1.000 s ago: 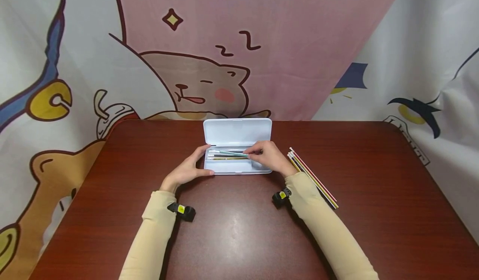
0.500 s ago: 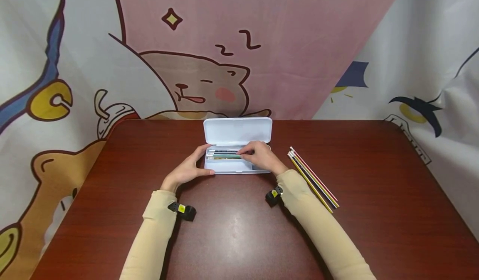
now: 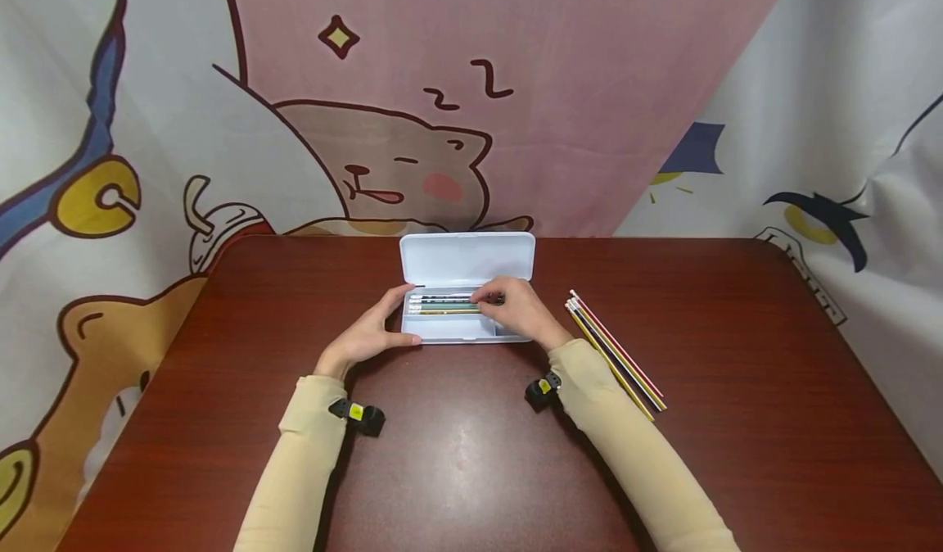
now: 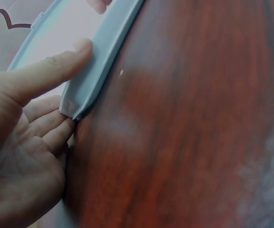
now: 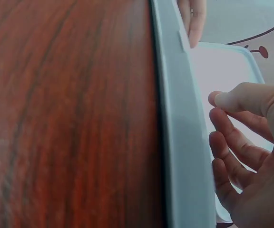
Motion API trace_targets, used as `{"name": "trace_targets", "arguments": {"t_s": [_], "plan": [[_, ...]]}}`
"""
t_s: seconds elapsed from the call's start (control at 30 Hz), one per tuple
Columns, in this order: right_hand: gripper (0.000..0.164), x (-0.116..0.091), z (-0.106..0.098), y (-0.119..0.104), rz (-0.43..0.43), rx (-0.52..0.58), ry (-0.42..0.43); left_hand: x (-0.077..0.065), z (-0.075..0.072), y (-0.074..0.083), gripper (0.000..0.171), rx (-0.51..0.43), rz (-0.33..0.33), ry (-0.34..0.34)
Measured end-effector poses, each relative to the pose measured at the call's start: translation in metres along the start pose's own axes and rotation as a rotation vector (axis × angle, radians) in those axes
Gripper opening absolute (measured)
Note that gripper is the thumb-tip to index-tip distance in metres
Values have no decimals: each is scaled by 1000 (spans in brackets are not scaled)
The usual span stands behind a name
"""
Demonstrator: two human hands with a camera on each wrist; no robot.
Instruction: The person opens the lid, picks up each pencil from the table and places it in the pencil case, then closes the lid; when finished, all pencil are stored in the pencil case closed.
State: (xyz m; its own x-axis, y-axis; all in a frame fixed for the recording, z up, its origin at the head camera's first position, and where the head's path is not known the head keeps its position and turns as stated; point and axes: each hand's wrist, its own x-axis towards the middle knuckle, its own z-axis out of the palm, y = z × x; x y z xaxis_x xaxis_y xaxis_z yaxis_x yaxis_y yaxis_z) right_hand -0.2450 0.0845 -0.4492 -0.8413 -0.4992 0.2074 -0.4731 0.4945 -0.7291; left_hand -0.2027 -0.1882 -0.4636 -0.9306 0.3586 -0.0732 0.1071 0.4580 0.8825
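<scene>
A white pencil case point(image 3: 449, 331) lies with its lid point(image 3: 467, 259) raised. Inside its rear compartment, several pencils point(image 3: 445, 306) lie side by side, their ends to the left. My left hand point(image 3: 372, 331) holds the case's left end, thumb at the front corner and fingers around the back; the left wrist view shows the thumb point(image 4: 56, 69) over the rim. My right hand point(image 3: 519, 306) reaches over the case's right half, thumb and forefinger pinched at the pencils. In the right wrist view those fingertips point(image 5: 218, 99) meet behind the case's front wall point(image 5: 184, 123), which hides the pencils.
On the dark red-brown table point(image 3: 442, 470), several more pencils point(image 3: 619, 351) lie slanted to the right of the case, partly beside my right sleeve point(image 3: 626, 421). A cartoon-printed cloth point(image 3: 575, 110) hangs behind the table's far edge.
The teal pencil, slanted in my right hand's fingers a second ago, now lies level among the others in the case. My right hand moved left, then slightly back right. The left hand stayed put.
</scene>
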Motion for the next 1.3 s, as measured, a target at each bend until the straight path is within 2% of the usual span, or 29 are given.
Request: {"name": "trace_targets", "arguments": {"t_s": [0.17, 0.7, 1.3], "plan": [[13, -7, -7, -3, -24, 25, 34, 0, 1, 0, 89, 11, -12, 0], [13, -40, -36, 7, 33, 30, 116, 0, 1, 0, 89, 14, 3, 1], [16, -99, -75, 29, 226, -59, 179, 0, 1, -1, 89, 21, 0, 2]]}}
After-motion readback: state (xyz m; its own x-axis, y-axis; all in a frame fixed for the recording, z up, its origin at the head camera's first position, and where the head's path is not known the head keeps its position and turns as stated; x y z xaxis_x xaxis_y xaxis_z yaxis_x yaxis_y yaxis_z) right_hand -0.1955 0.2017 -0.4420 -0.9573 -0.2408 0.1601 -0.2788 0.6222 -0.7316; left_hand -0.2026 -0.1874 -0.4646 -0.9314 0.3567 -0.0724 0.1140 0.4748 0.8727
